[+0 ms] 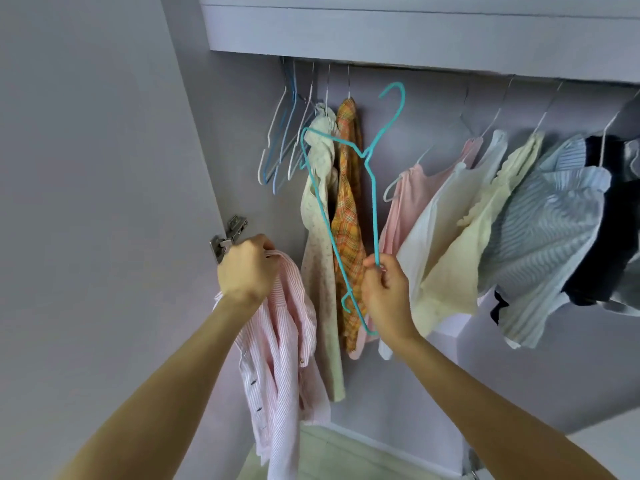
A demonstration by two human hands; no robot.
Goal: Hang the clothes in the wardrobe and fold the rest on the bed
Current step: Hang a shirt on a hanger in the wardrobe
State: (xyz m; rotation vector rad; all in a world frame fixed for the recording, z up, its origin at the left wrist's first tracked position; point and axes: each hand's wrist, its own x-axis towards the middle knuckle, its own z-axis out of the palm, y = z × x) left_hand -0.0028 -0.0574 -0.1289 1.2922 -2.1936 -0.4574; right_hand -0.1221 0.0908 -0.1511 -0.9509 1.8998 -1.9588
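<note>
Both arms are up in front of the open wardrobe. The left hand point(246, 268) has its fingers curled tight round the collar end of a pink striped shirt point(277, 358), and the shirt hangs down from that fist, buttons showing along its edge, well off any hanger. The right hand point(386, 292) pinches one arm of a teal hanger point(373, 202) between thumb and fingers; the hanger is tilted, its hook point(394, 98) pointing up toward the rail and not hooked on anything.

Just behind the hanger, two garments hang side by side: a cream floral piece point(320, 244) and an orange plaid one point(348, 216). To their left, a cluster of bare white and blue hangers point(282, 140) dangles under the shelf point(415, 32). To the right, the row runs on: a pink top point(412, 202), a white one point(429, 244), a pale yellow one point(460, 251), a blue striped shirt point(550, 237) and something dark point(613, 230) at the far edge, each tilted on its own hanger.

On the left, the wardrobe door point(86, 202) stands open, its metal hinge point(228, 237) just beside the left hand.
</note>
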